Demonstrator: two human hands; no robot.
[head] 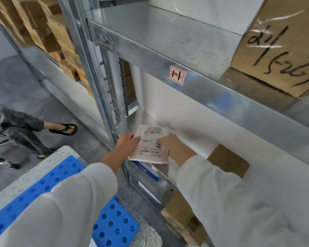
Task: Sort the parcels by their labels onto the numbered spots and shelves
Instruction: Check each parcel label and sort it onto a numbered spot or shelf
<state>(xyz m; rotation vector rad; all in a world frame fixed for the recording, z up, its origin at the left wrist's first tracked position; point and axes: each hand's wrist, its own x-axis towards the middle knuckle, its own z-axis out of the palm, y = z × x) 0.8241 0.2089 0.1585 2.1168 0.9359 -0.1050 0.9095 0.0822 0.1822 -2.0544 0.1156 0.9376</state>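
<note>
Gripping a flat white parcel point(151, 146) from both sides, the person holds it at the front edge of the lower shelf point(141, 115) of a metal rack. The left hand point(126, 142) curls its fingers round the parcel's left edge, and the right hand point(169, 144) pinches the right edge beside the printed shipping label, which faces up. Whether the parcel rests on the shelf or is held just above it cannot be told. On the beam of the upper shelf above sits a red-and-white sticker point(177, 75) marked "1-1", and a cardboard box point(278, 47) with black handwriting stands on that shelf to the right. A blue perforated panel point(43, 184) lies below the left sleeve. Another person's legs point(23, 127), in dark trousers and a sandal, show at left on the grey floor.
</note>
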